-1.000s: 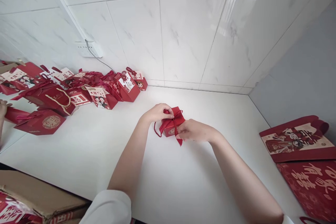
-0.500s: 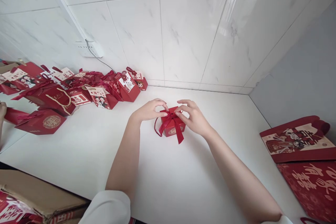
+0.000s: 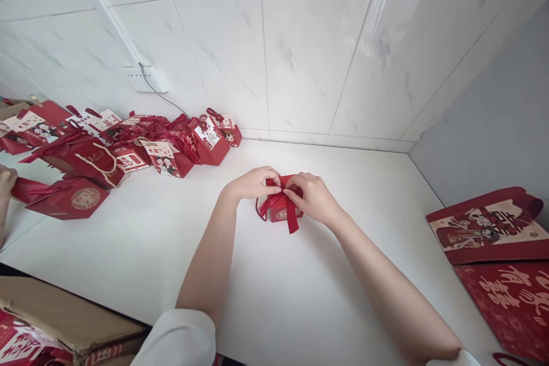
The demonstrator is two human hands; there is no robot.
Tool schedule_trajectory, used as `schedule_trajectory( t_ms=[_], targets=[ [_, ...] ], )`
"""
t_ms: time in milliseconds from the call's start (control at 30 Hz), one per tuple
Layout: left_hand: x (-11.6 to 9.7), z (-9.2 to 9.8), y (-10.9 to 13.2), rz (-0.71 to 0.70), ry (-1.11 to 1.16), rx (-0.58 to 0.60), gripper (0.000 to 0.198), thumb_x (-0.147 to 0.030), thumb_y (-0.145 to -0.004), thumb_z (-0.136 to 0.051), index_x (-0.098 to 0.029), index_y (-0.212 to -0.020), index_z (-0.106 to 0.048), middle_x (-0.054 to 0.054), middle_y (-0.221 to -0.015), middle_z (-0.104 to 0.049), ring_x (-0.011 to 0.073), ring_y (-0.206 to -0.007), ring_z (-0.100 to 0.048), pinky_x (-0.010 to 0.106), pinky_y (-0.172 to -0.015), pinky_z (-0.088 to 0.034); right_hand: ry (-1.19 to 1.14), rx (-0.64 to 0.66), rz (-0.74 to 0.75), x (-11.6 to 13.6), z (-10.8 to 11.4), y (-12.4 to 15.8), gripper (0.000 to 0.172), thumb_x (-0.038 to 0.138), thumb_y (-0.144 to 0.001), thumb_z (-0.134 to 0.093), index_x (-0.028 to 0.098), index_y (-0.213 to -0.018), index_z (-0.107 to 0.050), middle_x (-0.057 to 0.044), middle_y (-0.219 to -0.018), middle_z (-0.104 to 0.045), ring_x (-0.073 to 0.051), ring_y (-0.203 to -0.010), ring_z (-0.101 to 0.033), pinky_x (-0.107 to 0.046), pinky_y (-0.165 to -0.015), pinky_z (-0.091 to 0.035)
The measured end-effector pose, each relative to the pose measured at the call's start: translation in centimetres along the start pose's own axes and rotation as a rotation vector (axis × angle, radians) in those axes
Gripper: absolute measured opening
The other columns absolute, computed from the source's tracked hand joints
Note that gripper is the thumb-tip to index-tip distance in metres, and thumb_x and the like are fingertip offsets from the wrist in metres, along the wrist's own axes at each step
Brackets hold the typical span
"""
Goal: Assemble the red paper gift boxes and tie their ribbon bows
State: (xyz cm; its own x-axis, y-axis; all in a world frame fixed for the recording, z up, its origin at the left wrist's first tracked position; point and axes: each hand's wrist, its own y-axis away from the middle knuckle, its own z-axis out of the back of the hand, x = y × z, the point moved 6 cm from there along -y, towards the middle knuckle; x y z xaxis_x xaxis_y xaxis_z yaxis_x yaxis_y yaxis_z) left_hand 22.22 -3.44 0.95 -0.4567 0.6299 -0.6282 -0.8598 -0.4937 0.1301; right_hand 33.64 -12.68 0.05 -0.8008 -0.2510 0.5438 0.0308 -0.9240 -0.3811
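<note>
A small red gift box (image 3: pixel 274 216) with a pale round emblem on its front stands on the white table (image 3: pixel 274 297). Around its top runs a red ribbon (image 3: pixel 293 218), tied at the middle, with one tail hanging down the front. My left hand (image 3: pixel 256 182) pinches the ribbon near the knot from the left. From the other side, my right hand (image 3: pixel 312 194) has its fingertips closed on the ribbon, close to the left fingertips. The knot is mostly hidden by the fingers. A dark red cord loop (image 3: pixel 258 210) sticks out at the box's left.
Several red gift boxes (image 3: pixel 171 151) crowd the table's back left. Another person's hand (image 3: pixel 6 180) is at the left edge, beside a red box (image 3: pixel 71 200). A cardboard carton (image 3: pixel 72 309) sits at the lower left. Red printed bags (image 3: pixel 493 229) lie at the right, and a tiled wall (image 3: pixel 309 57) stands behind.
My hands have come closer together over the box top, and my right fingers have closed in on the ribbon's knot. The box stays in about the same place.
</note>
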Motion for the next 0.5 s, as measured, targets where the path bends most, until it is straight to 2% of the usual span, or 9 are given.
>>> schedule_trajectory(
  t_ms=[267, 500],
  targets=[
    [0.7, 0.3, -0.2, -0.012, 0.074, 0.011, 0.022, -0.041, -0.078, -0.054, -0.021, -0.081, -0.062, 0.002, -0.104, -0.058, 0.0199, -0.100, -0.054, 0.034, -0.094, -0.040, 0.025, -0.030, -0.061, -0.7, -1.4, -0.2, 0.006, 0.020, -0.085, -0.051, 0.022, -0.083, -0.056, -0.003, -0.085, -0.056, -0.021, -0.083, -0.051, -0.033, -0.072, -0.041],
    [0.7, 0.4, -0.1, -0.042, 0.133, 0.044, 0.026, -0.045, -0.077, -0.056, -0.020, -0.081, -0.063, 0.004, -0.112, -0.056, 0.0209, -0.104, -0.053, 0.035, -0.095, -0.040, 0.000, -0.038, -0.086, -0.6, -1.6, -0.3, 0.006, 0.022, -0.083, -0.052, 0.022, -0.079, -0.056, -0.004, -0.084, -0.056, -0.022, -0.083, -0.051, -0.035, -0.072, -0.041]
  ],
)
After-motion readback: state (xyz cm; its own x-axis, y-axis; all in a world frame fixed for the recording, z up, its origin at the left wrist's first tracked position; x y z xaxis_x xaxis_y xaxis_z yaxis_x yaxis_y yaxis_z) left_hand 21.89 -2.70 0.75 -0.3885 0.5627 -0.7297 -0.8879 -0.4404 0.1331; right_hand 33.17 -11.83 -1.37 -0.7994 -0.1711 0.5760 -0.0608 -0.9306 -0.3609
